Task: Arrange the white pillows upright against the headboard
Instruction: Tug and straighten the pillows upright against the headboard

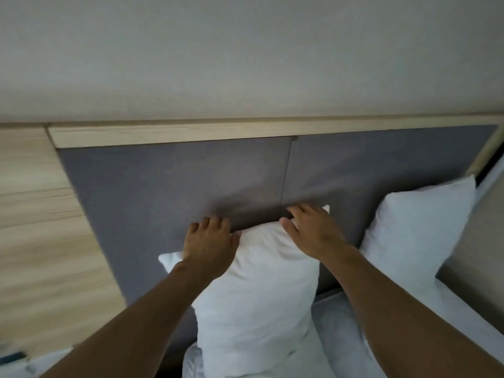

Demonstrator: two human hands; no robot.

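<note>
A white pillow [261,290] stands upright in the middle of the view, leaning on the grey padded headboard [163,192]. My left hand [210,244] lies over its top left corner, fingers curled behind the top edge. My right hand [313,227] grips the top right corner in the same way. A second white pillow [417,230] stands upright against the headboard to the right, untouched.
A light wooden rail [191,132] caps the headboard, with a pale wall above. Wooden panelling [41,227] runs down the left side. White bedding [341,336] lies below the pillows. A dark object [13,356] sits at the lower left edge.
</note>
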